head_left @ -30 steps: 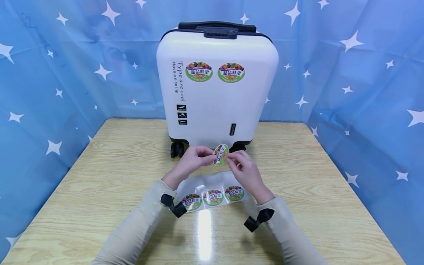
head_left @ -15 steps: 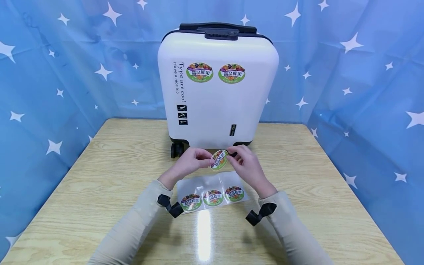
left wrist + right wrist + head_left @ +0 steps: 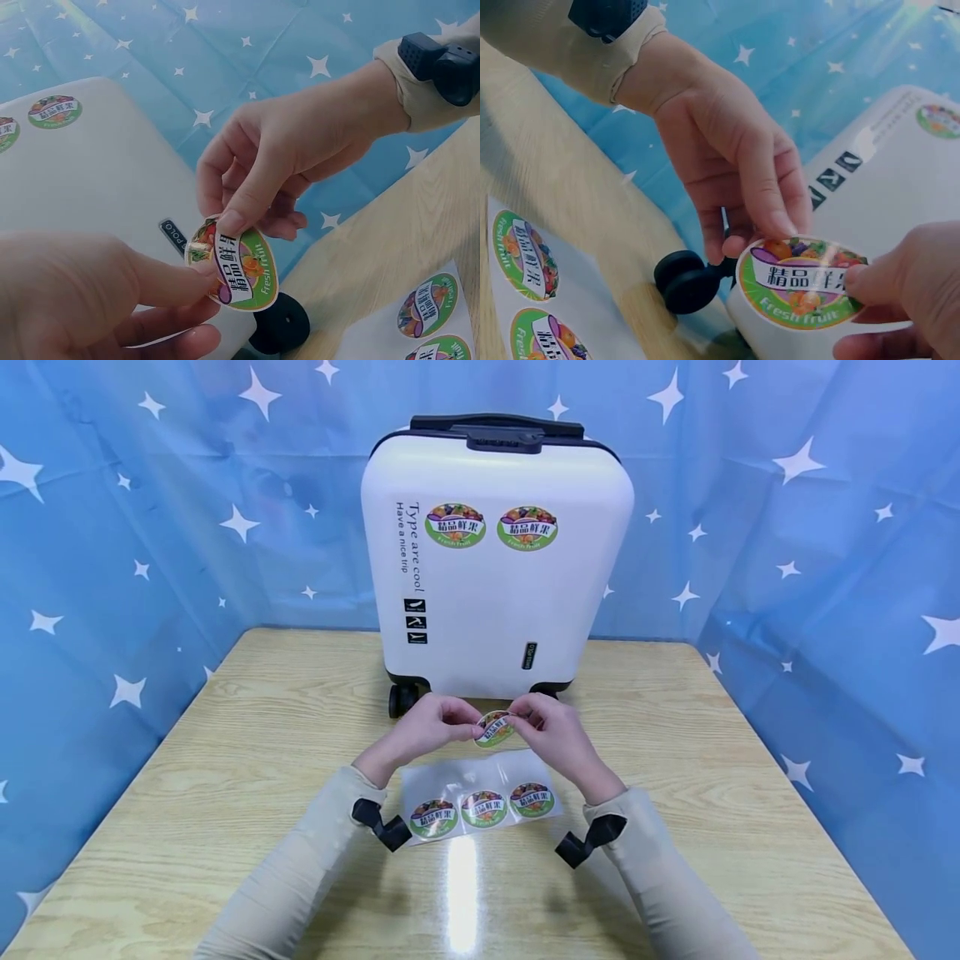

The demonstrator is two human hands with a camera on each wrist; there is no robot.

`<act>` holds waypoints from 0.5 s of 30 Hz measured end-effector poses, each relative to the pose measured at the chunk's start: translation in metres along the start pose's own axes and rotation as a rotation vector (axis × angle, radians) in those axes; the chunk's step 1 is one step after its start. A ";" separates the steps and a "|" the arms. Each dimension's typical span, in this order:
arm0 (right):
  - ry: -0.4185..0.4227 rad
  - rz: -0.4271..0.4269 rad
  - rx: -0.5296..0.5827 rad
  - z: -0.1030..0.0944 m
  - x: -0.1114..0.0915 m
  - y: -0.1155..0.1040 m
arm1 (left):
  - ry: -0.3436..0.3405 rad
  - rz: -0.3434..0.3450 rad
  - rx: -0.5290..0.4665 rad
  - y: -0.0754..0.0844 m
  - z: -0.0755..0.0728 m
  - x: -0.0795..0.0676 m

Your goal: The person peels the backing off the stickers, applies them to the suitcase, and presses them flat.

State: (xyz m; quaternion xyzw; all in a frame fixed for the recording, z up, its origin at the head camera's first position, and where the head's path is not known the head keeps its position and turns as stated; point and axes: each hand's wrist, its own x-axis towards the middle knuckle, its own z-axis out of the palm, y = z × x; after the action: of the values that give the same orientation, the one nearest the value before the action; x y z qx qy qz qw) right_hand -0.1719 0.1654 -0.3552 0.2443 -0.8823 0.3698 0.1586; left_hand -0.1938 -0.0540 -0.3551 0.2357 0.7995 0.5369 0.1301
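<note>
Between both hands is an oval fruit sticker [image 3: 492, 730] with a green lower rim and the words "Fresh fruit". My left hand [image 3: 429, 731] pinches its left end between thumb and fingers. The right hand [image 3: 557, 732] pinches the opposite end, as the right wrist view also shows, with the sticker [image 3: 799, 289] facing up. Just below the hands, a sticker sheet [image 3: 480, 770] lies on the table with three matching stickers along its near edge. Behind stands a white suitcase [image 3: 495, 602], with two such stickers side by side on its upper front.
The suitcase stands upright on a wood-grain table [image 3: 225, 760], a black wheel [image 3: 402, 700] showing at its lower left. A blue curtain [image 3: 150, 527] with white stars surrounds the table's back and sides. Each wrist wears a black strapped camera.
The held sticker has turned from nearly upright toward level and come slightly down and left. The right hand's fingers now reach further over its right end.
</note>
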 end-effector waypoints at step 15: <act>0.001 0.092 0.248 -0.004 0.009 -0.005 | 0.164 0.035 -0.036 0.007 -0.012 -0.002</act>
State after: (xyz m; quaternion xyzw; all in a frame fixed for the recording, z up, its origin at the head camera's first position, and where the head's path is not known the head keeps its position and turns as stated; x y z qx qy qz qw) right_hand -0.1762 0.1626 -0.3455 0.2212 -0.8399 0.4832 0.1105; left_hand -0.1962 -0.0627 -0.3443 0.2025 0.7936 0.5707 0.0592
